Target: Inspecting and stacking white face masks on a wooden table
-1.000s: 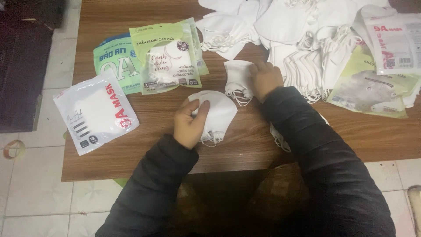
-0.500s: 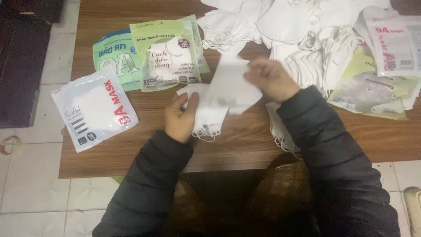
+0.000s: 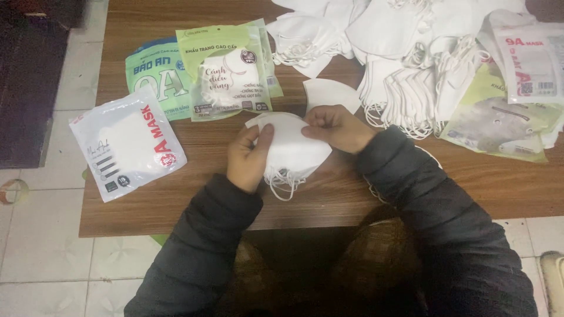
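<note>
Both hands grip a small stack of folded white masks [image 3: 292,147] at frame centre, above the wooden surface [image 3: 176,205].

Left hand [image 3: 249,155] and right hand [image 3: 335,126] fingers pinch it; a loose heap [image 3: 411,64] upper right looks unsorted, packets [image 3: 126,141] left unfilled.

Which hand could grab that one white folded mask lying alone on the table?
Probably the right hand: the lone white folded mask lies just beyond it, while the left hand sits farther away, holding the white mask stack.
</note>
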